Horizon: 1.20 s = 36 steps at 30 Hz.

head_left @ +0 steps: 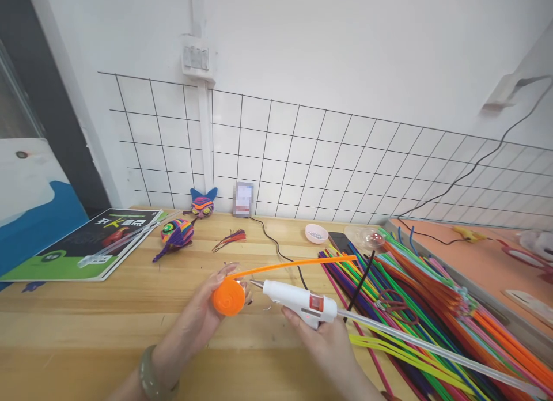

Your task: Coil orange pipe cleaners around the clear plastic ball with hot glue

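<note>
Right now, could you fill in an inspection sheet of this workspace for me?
Surface: wooden table, pale grain visible.
Job's things: orange coil with its strip extending right; white glue gun, nozzle toward the coil.
Clutter: colourful fuzzy stems heaped at right; pink bowl; two striped ornaments.
Hands: left hand holds the coil; right hand grips the glue gun.
Cables: black cable runs across the table toward the gun; second cable hangs at right.
Surroundings: white wall, wire grid.

The one head-worn camera faces forward and down, close over the table (129, 314), with the left hand (208, 309) and right hand (323, 336) at lower centre, the wall (345, 49) across the top.
</note>
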Motion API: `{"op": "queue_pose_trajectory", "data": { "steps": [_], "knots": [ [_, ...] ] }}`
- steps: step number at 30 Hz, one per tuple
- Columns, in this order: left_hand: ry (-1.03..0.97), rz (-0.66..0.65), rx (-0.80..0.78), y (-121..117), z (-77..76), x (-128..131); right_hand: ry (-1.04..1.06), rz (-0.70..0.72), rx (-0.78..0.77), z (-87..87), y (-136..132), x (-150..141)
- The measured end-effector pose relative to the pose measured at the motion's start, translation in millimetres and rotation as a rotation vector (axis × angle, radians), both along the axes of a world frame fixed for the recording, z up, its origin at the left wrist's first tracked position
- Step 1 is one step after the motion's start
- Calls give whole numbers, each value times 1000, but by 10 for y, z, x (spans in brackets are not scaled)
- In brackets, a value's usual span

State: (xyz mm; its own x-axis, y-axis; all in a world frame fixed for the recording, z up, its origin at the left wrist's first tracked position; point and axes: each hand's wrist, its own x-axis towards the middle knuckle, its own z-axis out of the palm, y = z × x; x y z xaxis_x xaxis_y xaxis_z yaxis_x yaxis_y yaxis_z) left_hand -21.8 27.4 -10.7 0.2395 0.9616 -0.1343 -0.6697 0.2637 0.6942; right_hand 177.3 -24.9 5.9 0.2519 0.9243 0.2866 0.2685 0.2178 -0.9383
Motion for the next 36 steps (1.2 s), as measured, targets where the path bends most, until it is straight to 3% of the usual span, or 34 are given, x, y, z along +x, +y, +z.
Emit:
{"op": "queue_pose_trajectory", "data": {
  "steps": [5, 12, 23, 36],
  "knots": [
    [79, 31, 24, 14, -54, -13, -25, 46, 35, -91, -27, -10],
    [103, 16, 71, 19, -63, 0, -266, 107, 72, -287, -1, 91],
    [116, -22, 141, 13, -68, -8, -274, 114, 75, -219, -23, 67],
    [92, -34, 147, 7, -51, -2, -315, 136, 60, -351, 13, 132]
  ]
}}
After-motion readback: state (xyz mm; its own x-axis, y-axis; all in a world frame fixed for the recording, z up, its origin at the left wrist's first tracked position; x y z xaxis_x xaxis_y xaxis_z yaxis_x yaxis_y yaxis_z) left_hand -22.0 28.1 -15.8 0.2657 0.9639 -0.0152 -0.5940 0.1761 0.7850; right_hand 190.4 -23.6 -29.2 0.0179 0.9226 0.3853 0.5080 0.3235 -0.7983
